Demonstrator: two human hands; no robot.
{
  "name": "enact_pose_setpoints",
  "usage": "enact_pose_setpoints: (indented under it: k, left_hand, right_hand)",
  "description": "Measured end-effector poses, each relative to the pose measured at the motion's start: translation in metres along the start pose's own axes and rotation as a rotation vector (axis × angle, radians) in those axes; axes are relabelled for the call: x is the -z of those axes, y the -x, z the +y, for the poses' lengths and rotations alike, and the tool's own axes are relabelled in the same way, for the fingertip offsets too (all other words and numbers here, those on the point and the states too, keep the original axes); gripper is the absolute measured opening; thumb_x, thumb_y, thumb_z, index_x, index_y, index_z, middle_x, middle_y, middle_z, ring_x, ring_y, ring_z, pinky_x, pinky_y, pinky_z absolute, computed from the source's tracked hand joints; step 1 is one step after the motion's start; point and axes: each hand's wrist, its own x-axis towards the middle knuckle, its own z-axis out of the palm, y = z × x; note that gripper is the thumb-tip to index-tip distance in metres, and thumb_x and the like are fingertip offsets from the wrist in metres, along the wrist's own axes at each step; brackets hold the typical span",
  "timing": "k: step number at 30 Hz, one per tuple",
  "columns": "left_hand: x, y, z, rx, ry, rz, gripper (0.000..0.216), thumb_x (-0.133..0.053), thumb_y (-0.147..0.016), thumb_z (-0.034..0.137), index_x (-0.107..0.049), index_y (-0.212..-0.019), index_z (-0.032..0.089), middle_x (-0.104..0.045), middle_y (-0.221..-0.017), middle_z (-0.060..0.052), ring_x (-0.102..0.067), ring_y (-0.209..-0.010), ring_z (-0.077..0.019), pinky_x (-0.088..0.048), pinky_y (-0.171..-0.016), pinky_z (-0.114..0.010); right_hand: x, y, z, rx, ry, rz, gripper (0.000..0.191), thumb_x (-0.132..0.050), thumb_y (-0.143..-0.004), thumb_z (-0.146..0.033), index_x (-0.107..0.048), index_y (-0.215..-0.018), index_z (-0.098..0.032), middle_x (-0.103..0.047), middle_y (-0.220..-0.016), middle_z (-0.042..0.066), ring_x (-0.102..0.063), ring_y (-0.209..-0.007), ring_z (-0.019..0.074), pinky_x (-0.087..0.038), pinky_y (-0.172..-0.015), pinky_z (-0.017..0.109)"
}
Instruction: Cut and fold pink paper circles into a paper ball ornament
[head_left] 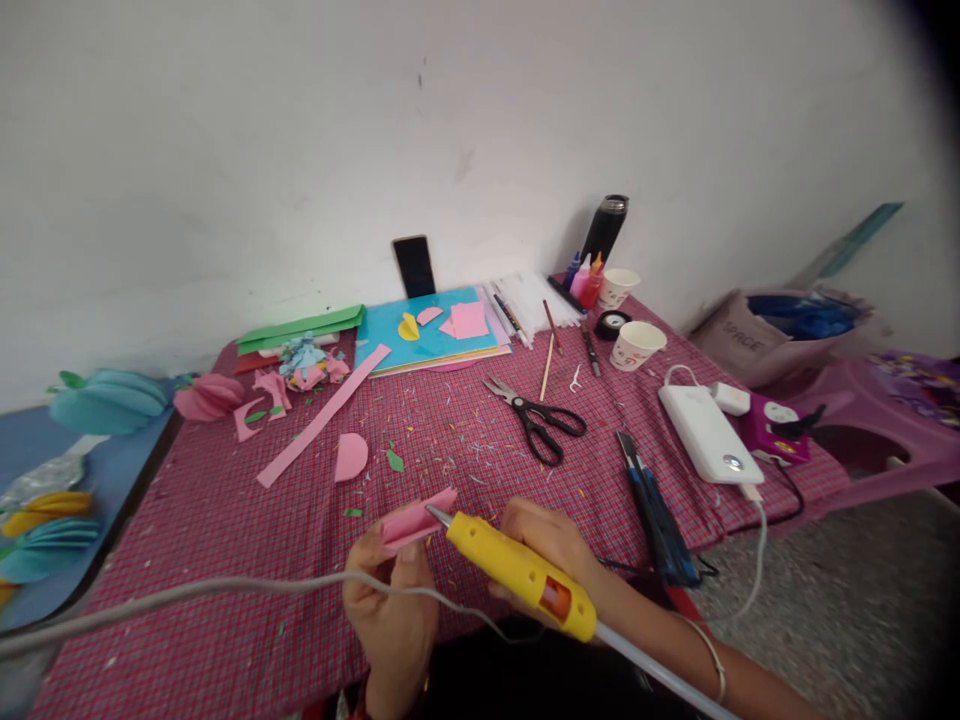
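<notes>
My left hand (394, 620) pinches a folded piece of pink paper (409, 527) between thumb and fingers, near the front of the table. Wrapped round a yellow glue gun (510, 565) is my right hand (551, 545); a clear glue stick (660, 670) sticks out of its back end. The gun's metal nozzle meets the pink paper, though I cannot tell whether glue is coming out. A pink half-circle (352, 457) and a long pink strip (326, 415) lie beyond my left hand. Black-handled scissors (536, 420) rest beyond the gun.
A white cable (225, 590) crosses in front of my left hand. To the right are a blue cutter (656, 510), a white power bank (709, 432) and paper cups (637, 345). Paper pumpkins (109, 402) sit at the left. A phone (415, 266) leans on the wall.
</notes>
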Motion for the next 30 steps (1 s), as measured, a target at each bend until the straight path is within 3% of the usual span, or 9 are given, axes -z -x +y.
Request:
enact_pose_setpoints:
  k: [5, 13, 20, 25, 30]
  left_hand:
    - [-0.0021, -0.0006, 0.0053, 0.029, 0.091, -0.048, 0.017, -0.079, -0.068, 0.025, -0.066, -0.078, 0.022, -0.070, -0.074, 0.003, -0.064, -0.063, -0.0118, -0.052, -0.059, -0.023]
    - [-0.0019, -0.0007, 0.0071, 0.034, 0.084, -0.018, 0.023, -0.080, -0.067, 0.020, -0.068, -0.087, 0.025, -0.072, -0.090, 0.003, -0.067, -0.084, -0.0150, -0.055, -0.075, -0.027]
    - [-0.0005, -0.0011, 0.0060, 0.037, 0.100, -0.040, 0.019, -0.078, -0.069, 0.021, -0.069, -0.085, 0.024, -0.072, -0.084, 0.004, -0.063, -0.064, -0.0091, -0.052, -0.056, -0.019]
    - [-0.0030, -0.0033, 0.0087, 0.013, 0.128, -0.073, 0.013, -0.078, -0.070, 0.022, -0.070, -0.080, 0.022, -0.069, -0.070, 0.005, -0.063, -0.063, -0.0085, -0.053, -0.061, -0.017]
    - [-0.0055, -0.0043, 0.0113, 0.042, 0.121, -0.080, 0.012, -0.078, -0.070, 0.024, -0.068, -0.077, 0.022, -0.066, -0.063, 0.006, -0.059, -0.053, -0.0067, -0.050, -0.052, -0.015]
  right_hand:
    - [0.0005, 0.0011, 0.0011, -0.005, -0.004, 0.006, 0.026, -0.058, -0.088, -0.038, -0.046, -0.071, -0.021, -0.048, -0.062, -0.004, -0.046, -0.050, 0.0106, -0.030, -0.044, 0.022]
    - [0.0025, 0.0008, 0.0000, -0.011, -0.004, 0.010, 0.025, -0.060, -0.086, -0.036, -0.046, -0.070, -0.021, -0.048, -0.062, -0.004, -0.046, -0.051, 0.0111, -0.031, -0.045, 0.022]
    - [0.0053, 0.0045, 0.0015, -0.071, -0.017, -0.011, 0.026, -0.067, -0.080, -0.035, -0.047, -0.072, -0.021, -0.049, -0.064, -0.004, -0.046, -0.052, 0.0103, -0.031, -0.047, 0.021]
    - [0.0079, 0.0045, -0.0002, -0.127, -0.012, -0.038, 0.031, -0.065, -0.081, -0.042, -0.046, -0.069, -0.021, -0.047, -0.064, -0.003, -0.045, -0.054, 0.0111, -0.032, -0.048, 0.023]
    - [0.0091, 0.0047, -0.0018, -0.174, 0.013, -0.028, 0.035, -0.061, -0.084, -0.048, -0.046, -0.068, -0.021, -0.046, -0.063, -0.004, -0.044, -0.053, 0.0103, -0.031, -0.048, 0.022]
